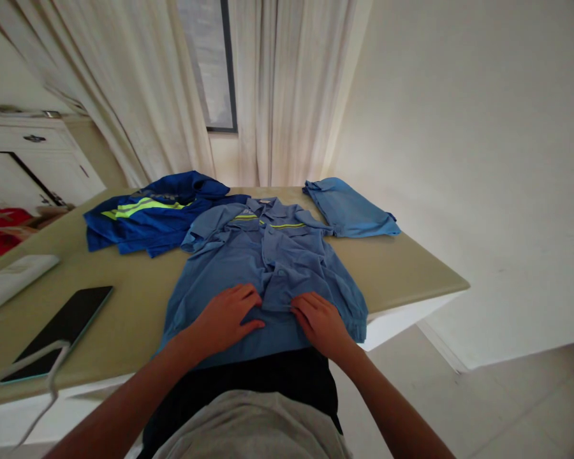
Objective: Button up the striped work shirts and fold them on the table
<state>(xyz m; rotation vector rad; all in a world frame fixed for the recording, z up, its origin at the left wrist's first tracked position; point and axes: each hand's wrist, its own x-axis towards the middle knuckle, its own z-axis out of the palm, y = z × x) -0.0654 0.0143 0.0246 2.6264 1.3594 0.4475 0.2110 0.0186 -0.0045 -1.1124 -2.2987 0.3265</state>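
Note:
A blue work shirt (268, 268) with yellow chest stripes lies spread face up on the beige table (411, 268), its hem toward me. My left hand (227, 319) rests flat on the lower front of the shirt, fingers stretched toward the placket. My right hand (318, 322) lies beside it on the same hem area, fingers curled slightly onto the cloth at the placket's lower end. Neither hand lifts the fabric.
A dark blue garment (148, 220) with yellow-green stripes lies crumpled at the back left. A folded light blue garment (349, 210) sits at the back right. A dark tablet (60, 328) with a white cable and a white device (9, 277) lie at the left. Curtains hang behind.

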